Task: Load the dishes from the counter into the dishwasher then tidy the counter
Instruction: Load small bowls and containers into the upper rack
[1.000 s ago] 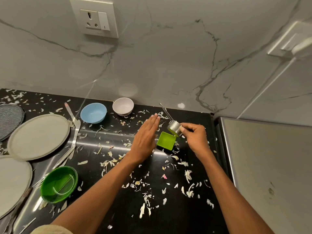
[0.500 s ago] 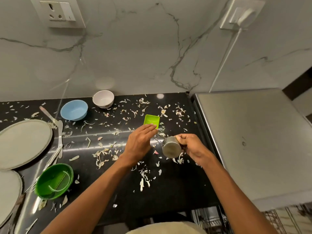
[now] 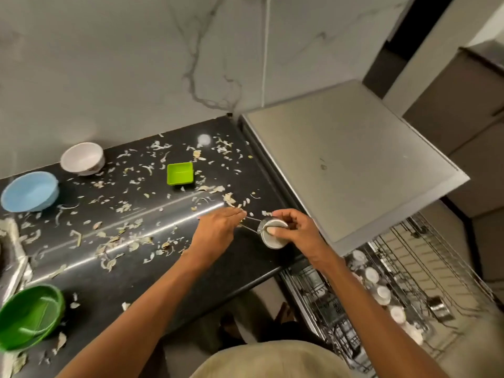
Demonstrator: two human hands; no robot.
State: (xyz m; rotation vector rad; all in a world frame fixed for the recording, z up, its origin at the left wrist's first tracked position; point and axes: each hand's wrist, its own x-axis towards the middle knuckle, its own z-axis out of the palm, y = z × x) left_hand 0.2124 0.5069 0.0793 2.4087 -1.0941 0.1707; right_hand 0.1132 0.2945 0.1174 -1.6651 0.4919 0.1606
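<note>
My right hand (image 3: pixel 297 231) grips a small steel cup (image 3: pixel 274 237) with a wire handle, thumb across its round face, above the black counter's (image 3: pixel 152 271) right front corner. The fingertips of my left hand (image 3: pixel 218 230) pinch the end of that wire handle. A square green dish (image 3: pixel 180 173), a white bowl (image 3: pixel 81 158), a blue bowl (image 3: pixel 30 190) and a round green bowl (image 3: pixel 30 313) stand on the counter. At lower right the dishwasher's wire rack (image 3: pixel 395 279) is pulled out, holding several small cups and a steel cup.
Vegetable peelings are scattered all over the counter. The dishwasher's flat grey top (image 3: pixel 341 159) adjoins the counter on the right. A marble wall (image 3: pixel 136 64) runs behind. A steel utensil edge shows at far left.
The view swung right and down, revealing the dishwasher rack. My right hand carried the steel cup from beside the green dish toward the counter's right front corner, and my left hand followed to its handle.
</note>
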